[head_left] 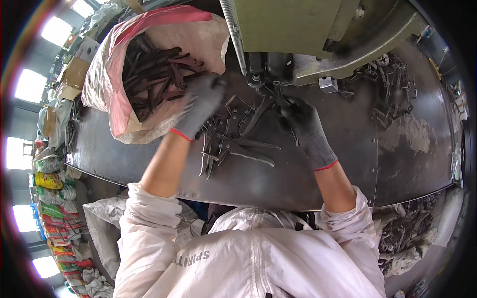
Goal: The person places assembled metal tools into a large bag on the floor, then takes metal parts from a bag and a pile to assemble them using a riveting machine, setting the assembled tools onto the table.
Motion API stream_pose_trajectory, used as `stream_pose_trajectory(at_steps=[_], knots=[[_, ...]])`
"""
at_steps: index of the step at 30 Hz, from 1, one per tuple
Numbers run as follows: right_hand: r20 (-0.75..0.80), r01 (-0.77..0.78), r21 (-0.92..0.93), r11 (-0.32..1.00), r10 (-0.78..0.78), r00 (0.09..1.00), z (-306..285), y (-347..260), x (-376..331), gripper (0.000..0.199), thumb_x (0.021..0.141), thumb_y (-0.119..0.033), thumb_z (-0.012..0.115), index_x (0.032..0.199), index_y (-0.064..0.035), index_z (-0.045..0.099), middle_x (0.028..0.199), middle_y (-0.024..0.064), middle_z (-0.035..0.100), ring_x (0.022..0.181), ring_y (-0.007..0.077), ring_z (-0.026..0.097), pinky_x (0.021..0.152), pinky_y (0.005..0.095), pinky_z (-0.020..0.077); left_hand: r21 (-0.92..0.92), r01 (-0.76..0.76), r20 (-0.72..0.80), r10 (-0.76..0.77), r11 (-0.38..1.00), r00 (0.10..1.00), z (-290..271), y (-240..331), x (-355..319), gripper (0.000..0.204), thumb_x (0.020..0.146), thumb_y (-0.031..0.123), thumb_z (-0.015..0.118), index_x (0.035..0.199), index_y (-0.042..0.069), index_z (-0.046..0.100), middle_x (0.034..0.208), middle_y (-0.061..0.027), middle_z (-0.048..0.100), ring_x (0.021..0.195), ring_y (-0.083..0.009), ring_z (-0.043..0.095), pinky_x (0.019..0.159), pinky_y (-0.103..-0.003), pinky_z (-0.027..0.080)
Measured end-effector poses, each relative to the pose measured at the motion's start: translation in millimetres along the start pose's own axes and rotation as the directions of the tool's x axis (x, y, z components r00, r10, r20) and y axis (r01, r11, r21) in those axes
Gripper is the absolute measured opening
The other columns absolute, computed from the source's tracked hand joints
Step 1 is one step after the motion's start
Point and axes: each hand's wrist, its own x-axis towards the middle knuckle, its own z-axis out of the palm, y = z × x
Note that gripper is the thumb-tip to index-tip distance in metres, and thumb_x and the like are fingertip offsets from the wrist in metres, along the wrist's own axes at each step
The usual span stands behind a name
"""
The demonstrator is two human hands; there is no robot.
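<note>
My right hand, in a dark glove with a red cuff edge, is closed on one handle of a dark plier-like metal tool. The tool's upper end sits at the machine's working head. My left hand, gloved the same way, is smeared by motion beside the mouth of the sack, so its fingers cannot be read. Several dark curved metal handles lie in the white and pink sack. Below my hands, a small heap of plier-like tools rests on the metal table, some with handles spread.
The large green machine stands over the table's far side. More metal parts are heaped on the right of the metal table. Filled bags line the left. A pile of parts lies below the table at lower right.
</note>
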Motion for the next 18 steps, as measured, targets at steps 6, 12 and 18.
stream_pose_trajectory(at_steps=[6, 12, 18], knots=[[-0.023, -0.056, -0.013, 0.998, 0.056, 0.998, 4.9, -1.5, -0.9, 0.04, 0.082, 0.0, 0.054, 0.122, 0.0024, 0.048, 0.09, 0.0073, 0.061, 0.072, 0.0116, 0.059, 0.059, 0.024, 0.0507, 0.625, 0.09, -0.178, 0.03, 0.775, 0.984, -59.1, -79.1, 8.5, 0.026, 0.08, 0.023, 0.051, 0.099, 0.006, 0.058, 0.1, -0.0208, 0.06, 0.095, -0.0362, 0.057, 0.085, -0.043, 0.043], [-0.038, -0.001, -0.085, 0.996, -0.002, 0.999, 4.6, -0.8, -0.4, 0.039, 0.079, 0.004, 0.055, 0.118, 0.0017, 0.051, 0.091, 0.0063, 0.061, 0.075, 0.0082, 0.056, 0.065, 0.021, 0.0474, 0.551, 0.09, 0.018, -0.119, 0.83, 0.993, -46.6, -97.8, 15.6, 0.036, 0.078, 0.021, 0.05, 0.111, 0.009, 0.053, 0.108, -0.0214, 0.058, 0.103, -0.0363, 0.054, 0.087, -0.043, 0.042], [-0.052, -0.032, -0.036, 0.999, 0.03, 0.998, 0.4, 3.6, 3.4, 0.041, 0.078, 0.001, 0.057, 0.118, 0.0012, 0.053, 0.092, 0.0062, 0.061, 0.073, 0.0081, 0.054, 0.065, 0.0226, 0.0458, 0.526, 0.078, 0.023, -0.106, 0.847, 0.994, -46.4, -91.2, 16.8, 0.029, 0.08, 0.019, 0.048, 0.106, 0.008, 0.056, 0.104, -0.0225, 0.058, 0.102, -0.0345, 0.055, 0.086, -0.04, 0.043]])
